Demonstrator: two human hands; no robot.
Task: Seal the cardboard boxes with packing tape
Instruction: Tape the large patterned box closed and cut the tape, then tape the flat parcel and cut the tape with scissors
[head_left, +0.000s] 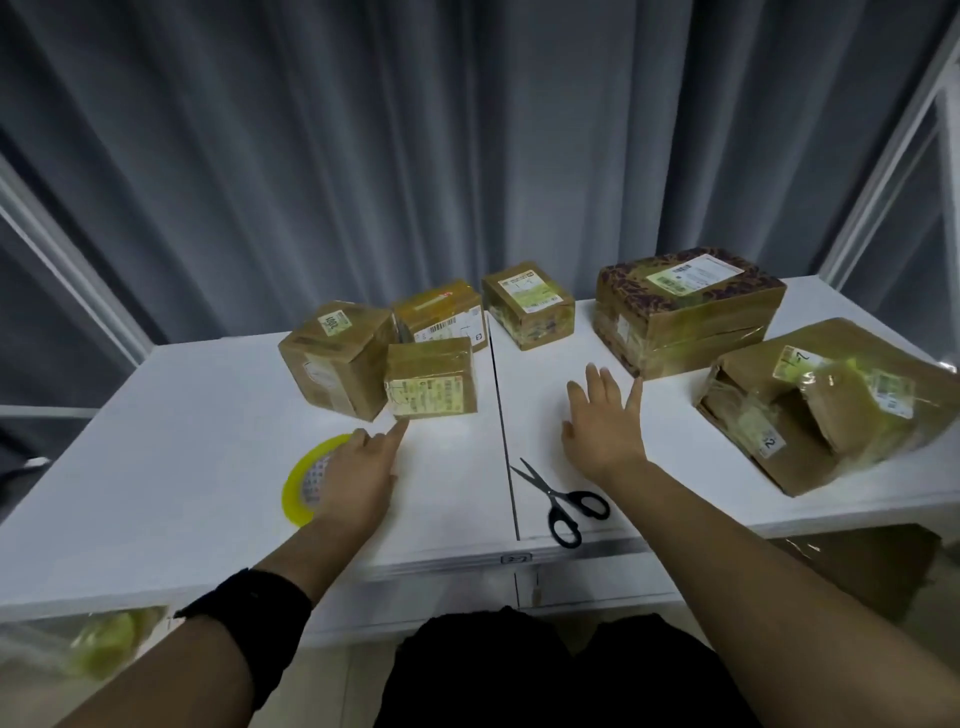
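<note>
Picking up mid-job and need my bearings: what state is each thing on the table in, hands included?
Left hand: open, over the tape roll, forefinger by the small front box.
Right hand: open, fingers spread, holding nothing.
Tape roll: lying flat on the table.
Scissors: lying flat, blades slightly apart.
Small front box: closed, glossy tape over it.
Large right box: crumpled, taped, blurred.

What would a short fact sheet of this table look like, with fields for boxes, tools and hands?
Surface: white table
Boxes: six labelled cardboard boxes; small box front left, crumpled box far right
Tape: yellow tape roll, flat, partly hidden by the left hand
Scissors: scissors, black handles, near the front edge
Left hand: left hand, fingers straight, index pointing at the small box
Right hand: right hand, fingers spread, holding nothing
</note>
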